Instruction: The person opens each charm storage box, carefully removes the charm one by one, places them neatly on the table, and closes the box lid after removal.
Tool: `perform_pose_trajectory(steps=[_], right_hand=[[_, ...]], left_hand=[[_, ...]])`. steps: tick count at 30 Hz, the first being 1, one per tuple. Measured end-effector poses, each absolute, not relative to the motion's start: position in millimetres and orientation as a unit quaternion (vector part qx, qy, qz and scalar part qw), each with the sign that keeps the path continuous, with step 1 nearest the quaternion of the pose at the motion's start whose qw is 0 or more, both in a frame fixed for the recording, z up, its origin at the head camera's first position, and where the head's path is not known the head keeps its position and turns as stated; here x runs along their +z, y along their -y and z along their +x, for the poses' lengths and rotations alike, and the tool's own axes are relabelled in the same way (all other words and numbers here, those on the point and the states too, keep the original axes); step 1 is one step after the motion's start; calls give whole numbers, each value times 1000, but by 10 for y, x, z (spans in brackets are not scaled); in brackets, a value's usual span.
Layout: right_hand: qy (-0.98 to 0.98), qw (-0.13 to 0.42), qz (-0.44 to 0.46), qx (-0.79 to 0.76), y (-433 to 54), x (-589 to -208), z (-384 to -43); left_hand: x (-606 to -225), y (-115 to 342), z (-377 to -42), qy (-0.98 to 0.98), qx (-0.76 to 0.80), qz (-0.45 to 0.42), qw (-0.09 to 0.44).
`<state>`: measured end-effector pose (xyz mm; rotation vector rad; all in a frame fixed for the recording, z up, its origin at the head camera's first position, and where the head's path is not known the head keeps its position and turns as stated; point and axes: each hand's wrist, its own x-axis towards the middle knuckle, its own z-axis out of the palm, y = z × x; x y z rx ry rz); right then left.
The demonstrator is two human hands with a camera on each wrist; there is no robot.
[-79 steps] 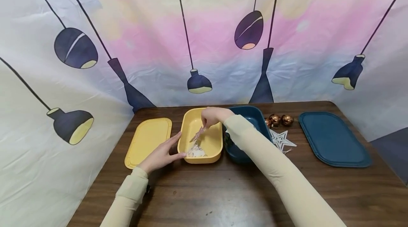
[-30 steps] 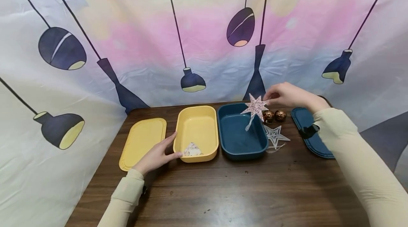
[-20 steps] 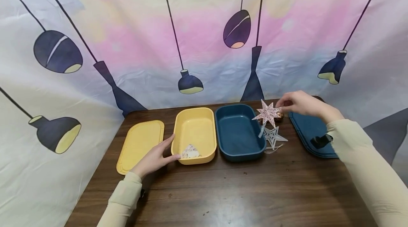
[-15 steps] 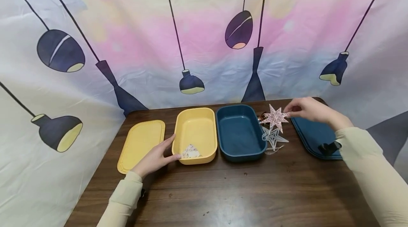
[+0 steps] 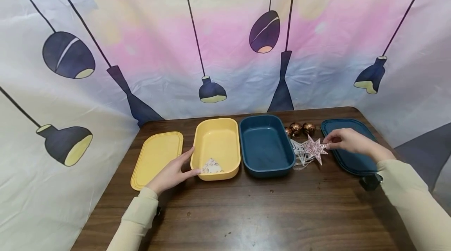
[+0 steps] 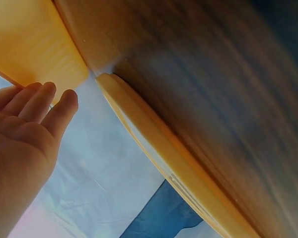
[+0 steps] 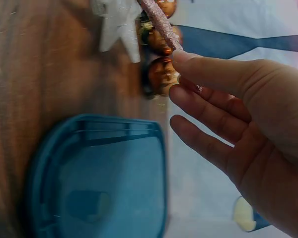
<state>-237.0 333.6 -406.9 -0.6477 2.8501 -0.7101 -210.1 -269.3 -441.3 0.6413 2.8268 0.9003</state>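
My right hand (image 5: 347,141) pinches a pink glittery star ornament (image 5: 314,149) by one point, between thumb and fingers. It overlaps a silver star ornament (image 5: 298,147) on the table, right of the blue box (image 5: 267,173). In the right wrist view the pink star (image 7: 160,24) shows edge-on above the table. My left hand (image 5: 172,174) rests against the left side of the yellow box (image 5: 220,176), its fingers fairly straight and the thumb at the near corner. A whitish, roughly triangular piece with pinkish marks (image 5: 211,166) lies inside that box, near the front.
Left of the yellow box lies a yellow lid (image 5: 158,157). Several shiny copper balls (image 5: 308,128) sit behind the stars. Under and behind my right hand lies a blue lid (image 5: 347,125). A lamp-printed cloth (image 5: 232,47) hangs behind the table (image 5: 246,215).
My right hand has brought the pink star out of the yellow box, rightward past the blue box, and then lowered it toward the silver star. My left hand stays at the yellow box.
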Motion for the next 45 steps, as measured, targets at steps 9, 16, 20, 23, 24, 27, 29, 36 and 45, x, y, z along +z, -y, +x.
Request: perform_pose_trajectory(steps=[9,16,20,23,24,27,29,36,45], right_hand=[[-939,101,-215,-250,-3342,-4305,-2387],[-939,113,-222,-237,-3316,-4340,-2431],[-941,121,-226,-221,-3272,-4302,-2473],[-942,125,-224,-215,-3242,-4284,-2497],[-942,125,-225,-213,-3235,-4283,-2504],[-943,127,-224,-212,-3224,-4272,-2508],[-942,131,-225,-210,-3229,-4271,-2505],[-941,143,-222,-213,-3273,-4224,-2489],[-953,83,-220,-190,-3265,-3896,-2592]], left_hand=[[-4437,2682,-2080,-928,305,206,57],[-4420,2704,-2084,-927,309,205,58],[-4416,2712,-2098,-927,308,207,54],[-4408,2716,-2099,-926,310,210,52],[-4405,2717,-2096,-926,311,209,52],[-4399,2718,-2085,-925,313,209,54],[-4396,2716,-2079,-924,316,206,57],[-4402,2707,-2080,-924,314,209,63],[-4385,2696,-2081,-923,315,212,71]])
